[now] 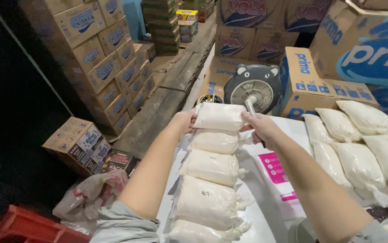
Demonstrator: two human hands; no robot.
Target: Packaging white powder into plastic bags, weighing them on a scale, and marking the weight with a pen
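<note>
Grey sleeves framed the bottom edge, both forearms reaching away from the camera over a white table. Landmark: a row of clear plastic bags of white powder that ran lengthwise along the table, each bag knotted on its right end. Two bags in the row carried small handwritten marks.

At the far end of that row, the top bag was held lifted between both hands. Left hand gripped its left end, fingers curled around the plastic. Right hand gripped its right end, fingers closed on the gathered neck; a thin pale stick or tube rose from that fist, and what it was could not be told.

Right of the row lay a pink-and-white flat packet on the table, and further right a heap of similar filled white bags. Beyond the row's far end stood a small grey desk fan with round ears. Behind the fan, printed cardboard cartons were stacked. Left of the row, on the floor: more stacked cartons, wooden pallets, a crumpled plastic bag, and a red crate beside the left sleeve.
</note>
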